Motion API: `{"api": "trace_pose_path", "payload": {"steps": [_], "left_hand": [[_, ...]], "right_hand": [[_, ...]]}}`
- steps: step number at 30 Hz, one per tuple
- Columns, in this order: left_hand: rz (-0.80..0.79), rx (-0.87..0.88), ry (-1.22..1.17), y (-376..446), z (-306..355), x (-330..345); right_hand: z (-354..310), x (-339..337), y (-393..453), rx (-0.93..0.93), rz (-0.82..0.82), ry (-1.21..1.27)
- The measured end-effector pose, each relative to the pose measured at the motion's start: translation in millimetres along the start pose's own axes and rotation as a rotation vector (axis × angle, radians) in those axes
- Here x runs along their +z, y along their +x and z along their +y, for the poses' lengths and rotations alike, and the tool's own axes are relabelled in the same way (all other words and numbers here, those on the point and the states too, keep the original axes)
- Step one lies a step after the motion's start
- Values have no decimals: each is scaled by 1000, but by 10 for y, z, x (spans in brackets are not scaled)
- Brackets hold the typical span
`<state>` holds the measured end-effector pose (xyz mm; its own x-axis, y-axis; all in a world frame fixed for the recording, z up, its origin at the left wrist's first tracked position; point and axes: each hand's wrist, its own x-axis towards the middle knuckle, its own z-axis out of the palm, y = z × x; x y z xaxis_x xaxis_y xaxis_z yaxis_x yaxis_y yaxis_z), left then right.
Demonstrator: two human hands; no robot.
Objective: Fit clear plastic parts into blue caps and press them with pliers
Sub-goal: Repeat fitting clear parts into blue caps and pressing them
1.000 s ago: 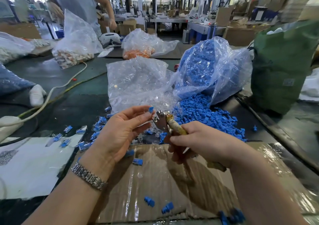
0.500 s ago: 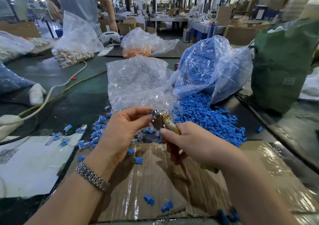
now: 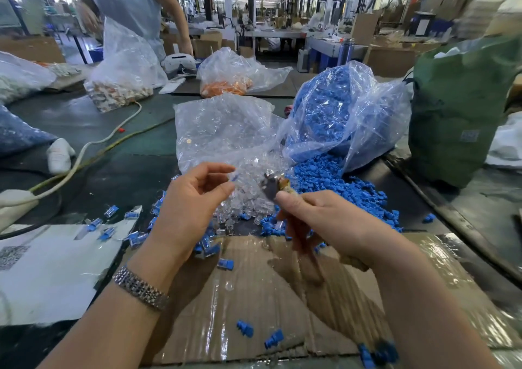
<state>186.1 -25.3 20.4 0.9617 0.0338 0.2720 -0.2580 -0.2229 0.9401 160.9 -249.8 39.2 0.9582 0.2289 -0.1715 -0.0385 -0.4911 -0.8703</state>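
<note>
the left hand [image 3: 195, 199] has drawn back from the pliers [image 3: 272, 186], which it met half a second ago; a gap now lies between them. a blurred blue piece [image 3: 235, 177] sits at its fingertips, beside the pliers' left.

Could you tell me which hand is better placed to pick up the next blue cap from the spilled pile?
Probably the left hand: it carries no tool, whereas the right hand grips the pliers, though the blue caps lie nearer the right.
</note>
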Motion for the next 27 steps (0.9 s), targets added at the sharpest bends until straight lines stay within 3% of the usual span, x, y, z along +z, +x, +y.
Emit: {"api": "trace_pose_path", "payload": {"steps": [2,5,7,14,24,27], "left_hand": [[98,34,295,11,-3,-42],[208,43,956,33,-29,-137],[183,48,1139,26,-63,-149],[-88,134,1157,-41,-212,117],[-137,203,1170,-80,-193,174],[-104,226,1055,-87,-182,161]], "right_hand": [[36,-77,14,14,193,-85],[123,-148,66,101,420,-433],[190,-174,96,183,495,-639],[276,-124,183,334,478,-820],[230,3,163,342,361,-859],[158,-40,127,167,430,-810]]}}
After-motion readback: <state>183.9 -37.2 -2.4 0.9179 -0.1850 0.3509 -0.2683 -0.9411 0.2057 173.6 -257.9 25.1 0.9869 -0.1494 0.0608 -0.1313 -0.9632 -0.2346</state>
